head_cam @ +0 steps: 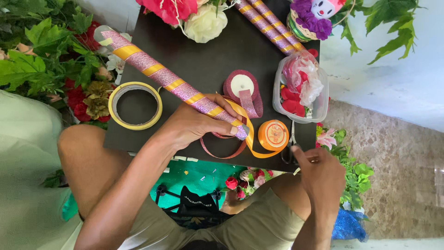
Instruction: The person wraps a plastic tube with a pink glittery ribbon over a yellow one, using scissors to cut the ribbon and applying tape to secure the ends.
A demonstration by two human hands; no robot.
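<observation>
We look down on a dark worktop [217,60] set over our knees. Our left hand [194,124] grips the near end of a long stick [171,83] wrapped in pink glitter ribbon with gold bands. The fingers [230,111] are closed around it, thumb lying along its underside. The stick runs diagonally from the hand up and left across the worktop, its far end over the left edge near the artificial leaves and red flowers [78,97].

Just beyond the gripped end, a loose orange ribbon [252,139] curls under the stick and leads to an orange ribbon spool [273,134] lying flat near the worktop's front edge. A pink glitter ribbon roll [241,85] stands just behind the fingertips, its loose tail hanging down beside them.

Our right hand [321,176] is at the front right corner of the worktop, fingers pinched together on a pair of scissors [291,150] whose handles show dark at the edge; how firmly they are held we cannot tell.

A yellow tape roll [135,105] lies flat left of the stick, apart from it. A clear plastic container [301,88] of pink and red petals sits right of the glitter roll. Two more glitter-wrapped sticks [268,23] lie at the top, beside a cream rose [206,23] and a clown-faced ornament [314,16].
</observation>
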